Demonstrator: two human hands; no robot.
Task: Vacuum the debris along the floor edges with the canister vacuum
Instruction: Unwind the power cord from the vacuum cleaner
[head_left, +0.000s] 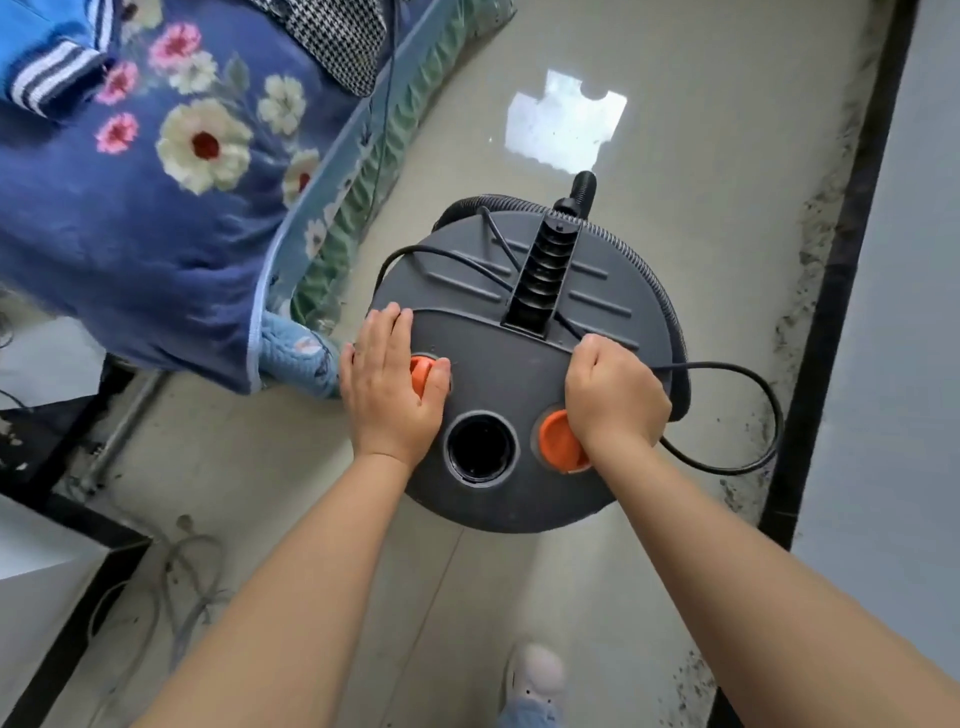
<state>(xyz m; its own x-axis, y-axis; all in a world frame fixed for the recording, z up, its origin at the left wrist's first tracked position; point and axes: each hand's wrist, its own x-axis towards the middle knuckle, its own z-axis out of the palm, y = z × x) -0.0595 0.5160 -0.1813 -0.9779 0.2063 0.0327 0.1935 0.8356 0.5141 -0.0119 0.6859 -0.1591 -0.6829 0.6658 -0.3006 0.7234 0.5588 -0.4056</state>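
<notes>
The grey round canister vacuum (519, 364) stands on the floor in the middle, seen from above. My left hand (392, 384) lies on its left side, with the thumb curled round an orange latch (420, 375). My right hand (613, 400) is curled in a fist over the second orange latch (561, 441), and the black power cord (748, 415) runs out from under it. A round black hose port (480, 447) opens between the two latches. A ribbed black hose (644, 270) wraps round the canister's far side. Dark debris (810, 249) lines the floor edge at the right.
A bed with a blue floral quilt (156, 197) hangs over the floor at the left. A black skirting strip (841, 291) and grey wall run down the right. Loose cables (182, 571) lie at the lower left. My shoe (535, 675) is at the bottom.
</notes>
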